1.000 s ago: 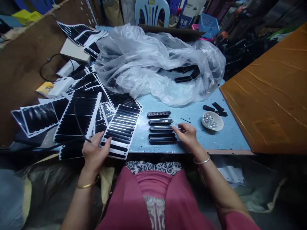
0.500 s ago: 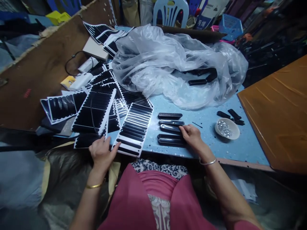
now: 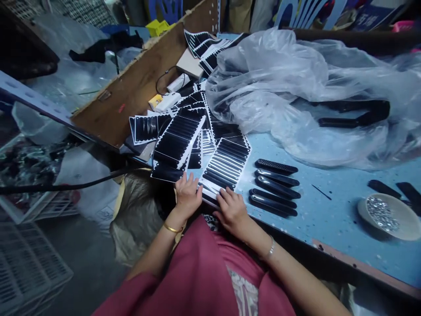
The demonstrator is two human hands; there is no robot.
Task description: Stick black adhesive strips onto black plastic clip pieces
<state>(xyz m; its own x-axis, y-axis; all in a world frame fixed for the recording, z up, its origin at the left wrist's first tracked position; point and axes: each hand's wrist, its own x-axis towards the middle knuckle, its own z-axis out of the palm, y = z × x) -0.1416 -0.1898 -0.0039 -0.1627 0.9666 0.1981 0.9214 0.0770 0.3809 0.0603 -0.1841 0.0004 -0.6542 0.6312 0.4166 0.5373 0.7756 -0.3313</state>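
At the far left, on the floor, stands a white plastic crate (image 3: pixel 33 267), with a black cable (image 3: pixel 82 186) stretching above it toward the table. Next, a brown board (image 3: pixel 121 96) walls off that side of the blue tabletop (image 3: pixel 332 224). Beside the board, sheets of black strips (image 3: pixel 177 136) lie overlapped in a loose pile. At the table's near edge, the left hand (image 3: pixel 188 196) is loosely spread, its thumb against the near left edge of the front sheet (image 3: pixel 227 162); it has nothing closed in its grasp. That sheet lies flat and slanted on the tabletop, its near end mostly white. The right hand (image 3: pixel 234 213) bends its fingers over this near end, touching it; whether they pinch a strip cannot be told. Just right of the sheet, five long black pieces (image 3: pixel 278 187) lie in a row, the farthest one patterned. Behind them spreads a crumpled clear plastic bag (image 3: pixel 269 74). Farther right come a thin black rod (image 3: pixel 321 192) and a white bowl (image 3: pixel 408 217) of small shiny metal parts (image 3: pixel 381 214).
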